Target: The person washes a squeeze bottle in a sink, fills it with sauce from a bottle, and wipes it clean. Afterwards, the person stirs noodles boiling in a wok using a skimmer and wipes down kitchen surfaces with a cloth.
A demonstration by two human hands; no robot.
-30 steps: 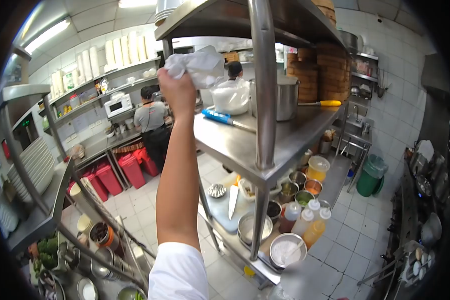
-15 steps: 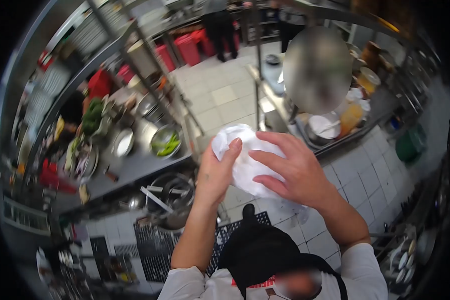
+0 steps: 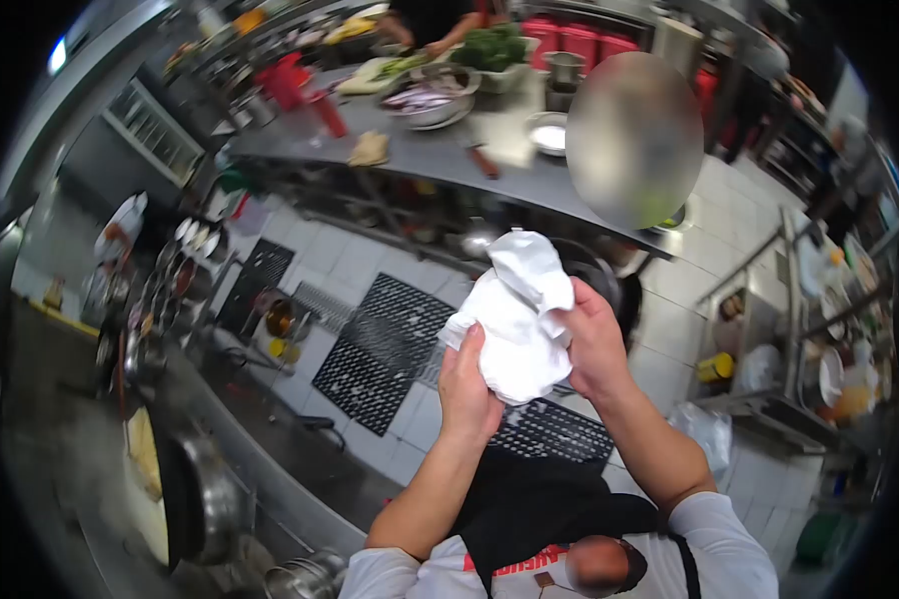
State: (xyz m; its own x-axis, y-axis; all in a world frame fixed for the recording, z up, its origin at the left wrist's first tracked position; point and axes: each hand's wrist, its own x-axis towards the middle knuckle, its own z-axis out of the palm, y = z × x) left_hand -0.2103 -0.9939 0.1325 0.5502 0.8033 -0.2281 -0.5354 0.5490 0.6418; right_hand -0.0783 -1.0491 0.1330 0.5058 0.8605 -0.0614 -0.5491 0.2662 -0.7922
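A crumpled white cloth [image 3: 514, 329], loosely folded, is held up in front of my body above the floor. My left hand [image 3: 469, 389] grips its lower left side, thumb on top and fingers mostly hidden beneath. On the opposite side, my right hand [image 3: 597, 344] pinches the right edge, its fingers curled around the fabric. The upper part of the cloth flops over in a loose fold. Whether anything is wrapped inside, I cannot tell.
Ahead is a steel counter [image 3: 544, 190] with a bowl of sliced purple onion [image 3: 428, 100], a knife [image 3: 479, 155] and leafy greens [image 3: 489, 48]. Another person's hands [image 3: 435, 45] work behind it. Black perforated mats [image 3: 385, 349] cover the floor; a steaming pan [image 3: 205, 499] sits left.
My view has swung left, bringing the stove side into sight. My right hand has shifted from spread over the white cloth to gripping its right edge, and the cloth looks more loosely bunched.
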